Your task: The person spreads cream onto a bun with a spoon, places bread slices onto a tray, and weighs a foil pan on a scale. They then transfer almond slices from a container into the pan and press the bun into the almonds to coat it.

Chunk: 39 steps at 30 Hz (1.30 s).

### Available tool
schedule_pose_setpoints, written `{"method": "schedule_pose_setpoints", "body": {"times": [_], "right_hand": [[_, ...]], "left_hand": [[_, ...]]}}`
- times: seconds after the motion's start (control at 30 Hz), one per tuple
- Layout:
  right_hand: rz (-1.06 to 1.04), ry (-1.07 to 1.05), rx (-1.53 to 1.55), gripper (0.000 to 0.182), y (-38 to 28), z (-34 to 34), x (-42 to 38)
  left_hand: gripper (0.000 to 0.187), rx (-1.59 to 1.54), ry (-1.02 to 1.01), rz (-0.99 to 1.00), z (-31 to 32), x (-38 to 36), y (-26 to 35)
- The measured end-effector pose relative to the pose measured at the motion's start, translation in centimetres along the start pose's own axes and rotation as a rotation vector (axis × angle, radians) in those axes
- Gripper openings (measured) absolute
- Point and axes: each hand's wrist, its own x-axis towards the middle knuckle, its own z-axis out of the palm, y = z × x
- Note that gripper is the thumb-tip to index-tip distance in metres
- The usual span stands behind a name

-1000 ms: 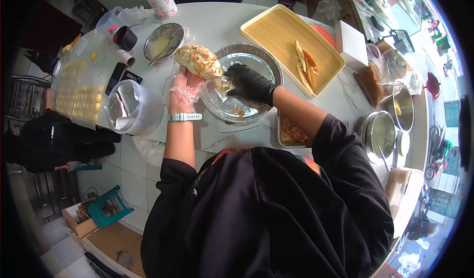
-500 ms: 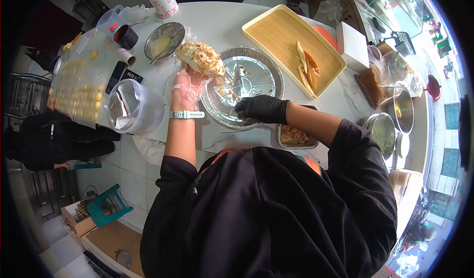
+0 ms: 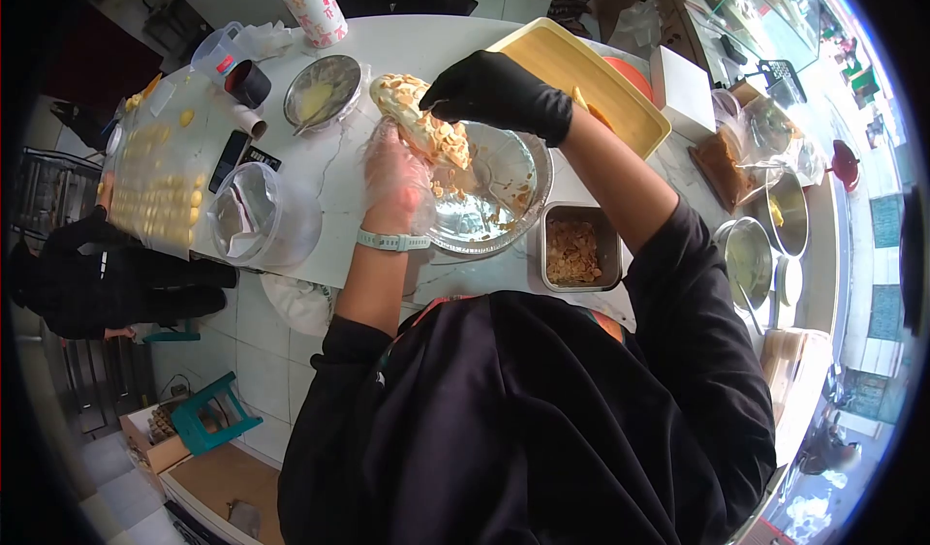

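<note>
My left hand, in a clear plastic glove, is closed round the lower side of a long bread roll coated in cream and almond flakes. My right hand, in a black glove, is at the roll's upper right side, its fingers pinched together against the coating. What sits between those fingertips is hidden. Beneath the roll is a round foil pan with loose flakes scattered inside. Near my body, a small metal tray holds more almond flakes.
A yellow tray with pastry strips lies behind my right hand. To the left stand a metal bowl, a dark cup and a clear tub. Metal bowls are at right. A person in black is at far left.
My right hand has risen from inside the foil pan to the roll. My left hand has shifted right with the roll, which now tilts more steeply. The metal flake tray is uncovered.
</note>
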Motion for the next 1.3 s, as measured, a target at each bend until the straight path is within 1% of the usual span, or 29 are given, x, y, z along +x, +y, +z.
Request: {"method": "schedule_pose_setpoints", "body": {"times": [0.1,0.17,0.2,0.27,0.3,0.4,0.5,0.57,0.67,0.7,0.8,0.83,0.87,0.93,1.03,1.13,1.23,1.3], "right_hand": [[-0.004,-0.065,-0.160,0.016,0.2,0.4,1.5],[0.082,-0.053,-0.123,0.014,-0.6,0.3,2.1],[0.128,-0.046,-0.103,0.014,-0.9,0.3,2.2],[0.056,0.000,-0.211,0.013,0.2,0.7,2.8],[0.020,0.025,-0.264,0.013,0.4,0.7,3.0],[-0.002,-0.011,-0.307,0.014,0.7,0.3,3.0],[0.031,0.010,-0.336,0.013,0.8,0.3,3.1],[-0.041,0.017,-0.381,0.013,1.0,0.3,3.1],[-0.117,0.065,-0.433,0.015,1.7,0.2,3.5],[-0.136,0.088,-0.447,0.016,1.6,0.2,3.8],[-0.050,0.094,-0.250,0.018,1.5,0.2,4.5],[-0.118,0.081,-0.292,0.019,1.4,0.2,4.6],[-0.121,0.077,-0.282,0.020,1.4,0.2,4.7],[-0.124,0.067,-0.263,0.021,1.1,0.3,4.7],[-0.065,0.123,-0.264,0.021,0.6,0.3,4.8],[-0.157,0.196,-0.276,0.021,1.5,0.7,5.4],[-0.234,0.190,-0.291,0.020,2.3,0.6,5.6],[-0.220,0.213,-0.262,0.017,2.5,0.4,5.6]], "left_hand": [[0.036,-0.069,-0.053,0.020,-0.3,0.7,-1.0],[0.038,-0.114,-0.111,0.034,-1.1,1.8,-1.9],[0.038,-0.126,-0.096,0.022,-1.2,1.8,-2.1],[0.039,-0.146,-0.069,-0.002,-1.2,1.8,-2.4],[0.039,-0.126,-0.087,0.011,-1.5,2.0,-2.6],[0.039,-0.089,-0.124,0.031,-1.7,2.2,-2.8],[0.038,-0.092,-0.117,0.014,-1.1,1.6,-2.6],[0.038,-0.086,-0.098,0.012,-0.9,1.6,-2.5],[0.037,-0.092,-0.165,0.003,-1.2,2.0,-2.7],[0.036,-0.082,-0.160,0.006,-0.9,1.8,-2.7],[0.032,-0.049,-0.155,0.038,-0.7,1.5,-2.8],[0.029,-0.036,-0.161,0.065,-1.2,2.0,-3.3],[0.026,-0.024,-0.167,0.094,-1.5,2.4,-3.6],[0.027,0.020,-0.154,0.117,-1.4,2.3,-3.5],[0.027,0.061,-0.145,0.134,-1.0,1.6,-3.2],[0.026,0.079,-0.143,0.133,-0.8,1.5,-3.3],[0.025,0.110,-0.118,0.146,-0.4,1.0,-3.3],[0.025,0.110,-0.110,0.141,0.1,0.4,-3.1]]}}
